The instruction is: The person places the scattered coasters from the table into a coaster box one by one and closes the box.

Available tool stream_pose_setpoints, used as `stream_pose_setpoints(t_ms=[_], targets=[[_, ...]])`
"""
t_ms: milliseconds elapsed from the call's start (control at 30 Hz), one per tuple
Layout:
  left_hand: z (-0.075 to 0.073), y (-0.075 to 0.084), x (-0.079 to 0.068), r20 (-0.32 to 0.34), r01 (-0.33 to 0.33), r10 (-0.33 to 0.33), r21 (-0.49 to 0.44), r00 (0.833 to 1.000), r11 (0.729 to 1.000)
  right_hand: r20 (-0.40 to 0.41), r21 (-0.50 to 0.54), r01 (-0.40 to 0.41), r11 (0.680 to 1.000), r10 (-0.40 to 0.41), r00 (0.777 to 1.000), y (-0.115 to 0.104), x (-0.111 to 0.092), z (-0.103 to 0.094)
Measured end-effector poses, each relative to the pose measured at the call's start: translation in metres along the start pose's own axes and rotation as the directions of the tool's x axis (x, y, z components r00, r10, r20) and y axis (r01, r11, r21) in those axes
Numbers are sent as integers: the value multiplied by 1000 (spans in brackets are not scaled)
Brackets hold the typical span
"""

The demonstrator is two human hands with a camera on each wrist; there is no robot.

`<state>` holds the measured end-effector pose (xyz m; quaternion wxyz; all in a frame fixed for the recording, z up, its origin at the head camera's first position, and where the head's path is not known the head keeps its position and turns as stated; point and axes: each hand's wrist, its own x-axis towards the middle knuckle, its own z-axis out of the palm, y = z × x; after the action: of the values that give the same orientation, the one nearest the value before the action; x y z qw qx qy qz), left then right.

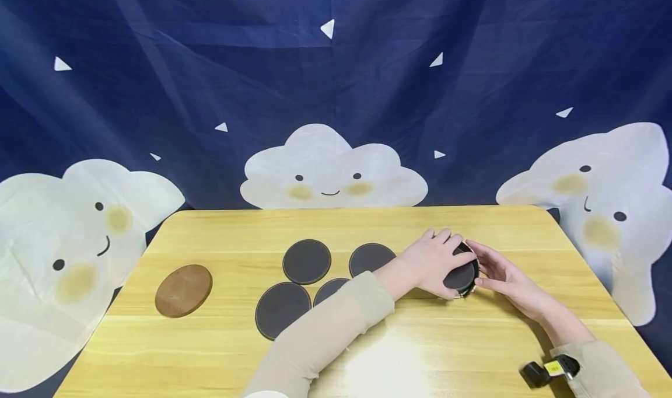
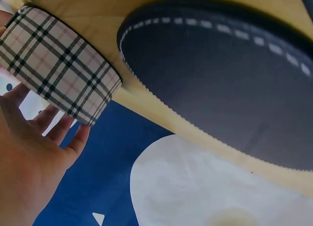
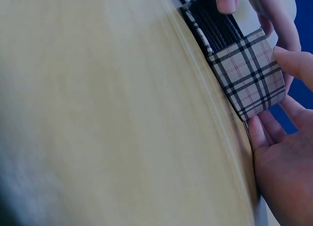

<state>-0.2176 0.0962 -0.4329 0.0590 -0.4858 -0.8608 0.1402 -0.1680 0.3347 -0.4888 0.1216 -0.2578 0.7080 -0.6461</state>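
My left hand [image 1: 433, 264] reaches over a round coaster holder [image 2: 58, 59] covered in black, white and red plaid, gripping it across the top with thumb on the near side and fingers on the far side. A black coaster [image 1: 459, 278] shows inside its rim. From the right, my right hand [image 1: 511, 284] holds the same holder, thumb on the plaid wall and fingers low at its base. A gap in the wall, seen in the right wrist view, shows stacked black coaster edges [image 3: 215, 20].
Several round black coasters with stitched edges, among them one at the back [image 1: 307, 261] and one nearer [image 1: 283, 310], lie left of the holder. A brown disc [image 1: 184, 291] lies at the table's left. Behind the wooden table [image 1: 446, 351] hangs a blue cloud-print curtain [image 1: 367, 83].
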Motion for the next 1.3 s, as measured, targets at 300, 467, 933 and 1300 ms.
stream_pose_setpoints(t_ms=[300, 467, 933, 1300], targets=[[-6, -12, -8, -11, -11, 11, 11, 1000, 1000, -8, 4, 2, 1000, -2, 1000, 1, 0, 0], [-14, -20, -20, -13, -11, 11, 15, 1000, 1000, -7, 9, 9, 1000, -9, 1000, 0, 0, 1], [-10, -44, -60, -37, -16, 16, -3, 999, 1000, -5, 20, 23, 1000, -23, 1000, 2, 0, 0], [1, -54, -86, -14, 10, -11, -52, 1000, 999, -5, 27, 24, 999, -24, 1000, 3, 0, 0]])
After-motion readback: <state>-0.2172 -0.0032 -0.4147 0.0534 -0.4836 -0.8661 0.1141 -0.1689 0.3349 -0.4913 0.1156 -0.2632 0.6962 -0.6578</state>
